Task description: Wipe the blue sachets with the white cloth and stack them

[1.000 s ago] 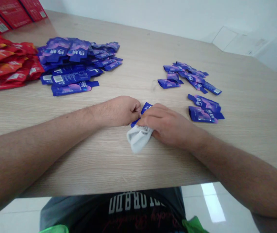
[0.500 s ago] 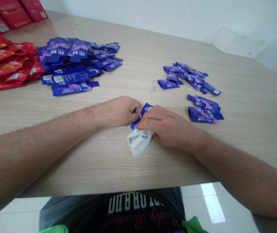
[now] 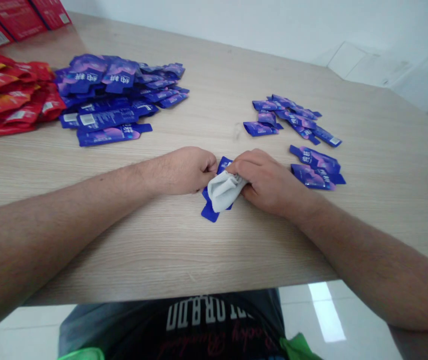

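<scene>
A blue-purple foil sachet (image 3: 210, 212) lies on the wooden table (image 3: 131, 245) between my hands, partly covered. My left hand (image 3: 187, 171) pinches its upper left edge. My right hand (image 3: 268, 182) is closed on a crumpled white cloth (image 3: 224, 191), which is pressed over the sachet's middle. The cloth and fingers hide most of the sachet's printing.
A large heap of blue sachets (image 3: 112, 85) lies at the far left of the table, with red packets (image 3: 7, 95) and red boxes (image 3: 14, 15) beyond it. A smaller group of blue sachets (image 3: 292, 135) lies to the right. The table's near edge runs above my lap.
My right hand has moved up and to the right, and the white cloth has slid with it onto the sachet. More of the sachet's lower end now shows below the cloth.
</scene>
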A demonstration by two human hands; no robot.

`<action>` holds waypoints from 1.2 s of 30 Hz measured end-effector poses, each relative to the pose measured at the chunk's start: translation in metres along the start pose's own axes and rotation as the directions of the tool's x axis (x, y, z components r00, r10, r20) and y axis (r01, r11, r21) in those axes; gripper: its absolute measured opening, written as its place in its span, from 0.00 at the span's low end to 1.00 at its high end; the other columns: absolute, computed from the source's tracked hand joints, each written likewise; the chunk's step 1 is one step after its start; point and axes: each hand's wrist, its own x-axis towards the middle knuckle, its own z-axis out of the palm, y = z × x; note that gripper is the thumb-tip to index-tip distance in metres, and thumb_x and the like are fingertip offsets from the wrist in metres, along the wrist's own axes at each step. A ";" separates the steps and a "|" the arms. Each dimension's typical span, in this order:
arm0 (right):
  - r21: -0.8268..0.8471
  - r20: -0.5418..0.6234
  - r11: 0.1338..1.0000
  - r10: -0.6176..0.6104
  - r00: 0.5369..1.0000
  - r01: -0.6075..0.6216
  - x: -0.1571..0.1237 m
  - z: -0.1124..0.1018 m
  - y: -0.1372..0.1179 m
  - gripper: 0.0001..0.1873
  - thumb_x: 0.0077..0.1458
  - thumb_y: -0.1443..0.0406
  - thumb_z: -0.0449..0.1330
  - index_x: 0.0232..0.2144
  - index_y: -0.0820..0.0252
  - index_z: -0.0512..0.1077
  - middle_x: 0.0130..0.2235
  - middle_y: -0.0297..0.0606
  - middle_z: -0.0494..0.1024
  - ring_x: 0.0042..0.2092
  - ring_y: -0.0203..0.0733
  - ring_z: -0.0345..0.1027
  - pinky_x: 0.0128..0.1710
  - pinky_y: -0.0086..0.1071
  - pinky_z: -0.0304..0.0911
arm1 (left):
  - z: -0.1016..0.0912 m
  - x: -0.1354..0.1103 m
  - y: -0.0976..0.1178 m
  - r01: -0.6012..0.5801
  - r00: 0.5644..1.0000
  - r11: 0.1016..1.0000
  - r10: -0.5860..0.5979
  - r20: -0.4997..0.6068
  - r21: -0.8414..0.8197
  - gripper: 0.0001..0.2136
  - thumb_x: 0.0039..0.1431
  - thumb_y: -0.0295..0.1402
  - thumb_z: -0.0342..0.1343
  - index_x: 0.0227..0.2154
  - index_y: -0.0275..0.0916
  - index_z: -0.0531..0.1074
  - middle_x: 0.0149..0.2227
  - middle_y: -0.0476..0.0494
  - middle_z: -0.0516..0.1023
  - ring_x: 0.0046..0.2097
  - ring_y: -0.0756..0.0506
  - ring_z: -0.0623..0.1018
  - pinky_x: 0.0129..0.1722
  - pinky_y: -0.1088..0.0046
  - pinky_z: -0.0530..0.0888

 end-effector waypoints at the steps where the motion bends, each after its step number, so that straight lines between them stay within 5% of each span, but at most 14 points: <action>1: 0.009 0.012 1.000 -0.021 1.000 0.021 0.000 0.000 0.000 0.15 0.56 0.74 0.56 0.45 0.62 0.73 0.44 0.45 0.76 0.48 0.48 0.66 0.51 0.42 0.62 | 0.000 0.000 0.000 -0.002 1.000 1.000 0.002 0.002 -0.002 0.09 0.55 0.35 0.50 0.29 0.41 0.74 0.20 0.53 0.74 0.24 0.51 0.71 0.26 0.74 0.60; 4: 0.068 0.054 0.991 -0.118 0.992 0.115 -0.001 0.001 -0.001 0.15 0.58 0.74 0.55 0.47 0.59 0.73 0.47 0.42 0.76 0.50 0.46 0.66 0.54 0.41 0.62 | 0.000 0.000 0.000 -0.024 1.000 1.000 0.024 -0.005 0.002 0.08 0.54 0.35 0.50 0.30 0.41 0.74 0.21 0.53 0.75 0.24 0.51 0.71 0.26 0.74 0.60; 9: 0.015 -0.006 1.000 -0.012 1.000 0.012 -0.002 0.002 0.001 0.15 0.55 0.74 0.57 0.45 0.60 0.73 0.44 0.44 0.76 0.48 0.48 0.66 0.50 0.43 0.64 | 0.000 0.000 0.001 0.005 1.000 1.000 -0.005 -0.009 0.005 0.08 0.53 0.33 0.50 0.29 0.41 0.74 0.20 0.53 0.74 0.24 0.51 0.71 0.26 0.74 0.60; 13: 0.067 0.055 0.991 -0.121 0.991 0.117 -0.002 0.000 0.005 0.16 0.56 0.74 0.56 0.46 0.59 0.73 0.47 0.42 0.76 0.50 0.46 0.66 0.53 0.40 0.62 | -0.001 -0.001 0.000 -0.027 0.999 1.000 0.028 0.020 -0.014 0.07 0.54 0.33 0.51 0.30 0.41 0.74 0.20 0.53 0.74 0.24 0.51 0.71 0.26 0.74 0.61; 17: -0.021 -0.026 0.999 0.031 0.999 -0.032 -0.001 -0.002 0.015 0.18 0.52 0.75 0.56 0.46 0.63 0.72 0.45 0.46 0.75 0.48 0.49 0.66 0.51 0.42 0.64 | -0.002 -0.002 -0.001 -0.033 0.998 0.999 0.035 0.055 -0.023 0.07 0.54 0.33 0.51 0.31 0.41 0.75 0.22 0.53 0.75 0.25 0.51 0.71 0.28 0.75 0.62; 22: 0.050 0.021 0.997 -0.060 0.998 0.059 -0.001 0.000 0.020 0.19 0.54 0.76 0.53 0.47 0.60 0.71 0.47 0.43 0.75 0.51 0.46 0.66 0.54 0.41 0.62 | -0.005 -0.003 -0.001 -0.101 0.992 0.995 0.100 0.073 0.011 0.07 0.53 0.32 0.51 0.30 0.41 0.74 0.22 0.54 0.74 0.25 0.52 0.70 0.28 0.75 0.60; 26: -0.023 -0.035 0.999 0.029 0.999 -0.030 -0.001 0.001 0.020 0.18 0.52 0.76 0.54 0.46 0.62 0.70 0.45 0.45 0.75 0.49 0.49 0.66 0.53 0.43 0.62 | -0.004 -0.003 0.000 -0.122 0.990 0.992 0.120 0.068 0.026 0.06 0.54 0.32 0.51 0.29 0.41 0.74 0.23 0.54 0.75 0.25 0.52 0.70 0.28 0.76 0.60; 30: 0.031 0.037 0.998 -0.063 0.997 0.062 -0.002 -0.001 0.017 0.18 0.54 0.76 0.54 0.47 0.60 0.70 0.47 0.44 0.74 0.50 0.47 0.65 0.54 0.41 0.62 | -0.003 -0.003 0.000 -0.110 0.994 0.994 0.109 0.032 0.024 0.07 0.54 0.33 0.51 0.29 0.41 0.74 0.24 0.54 0.75 0.25 0.52 0.70 0.27 0.76 0.60; 36: -0.092 0.079 0.995 0.040 0.996 -0.033 -0.001 -0.007 0.000 0.13 0.52 0.73 0.56 0.41 0.63 0.71 0.41 0.46 0.73 0.45 0.50 0.65 0.48 0.44 0.64 | 0.000 -0.005 -0.001 -0.097 0.995 0.995 0.097 0.006 -0.010 0.06 0.56 0.33 0.50 0.29 0.41 0.72 0.22 0.54 0.74 0.24 0.52 0.70 0.26 0.76 0.60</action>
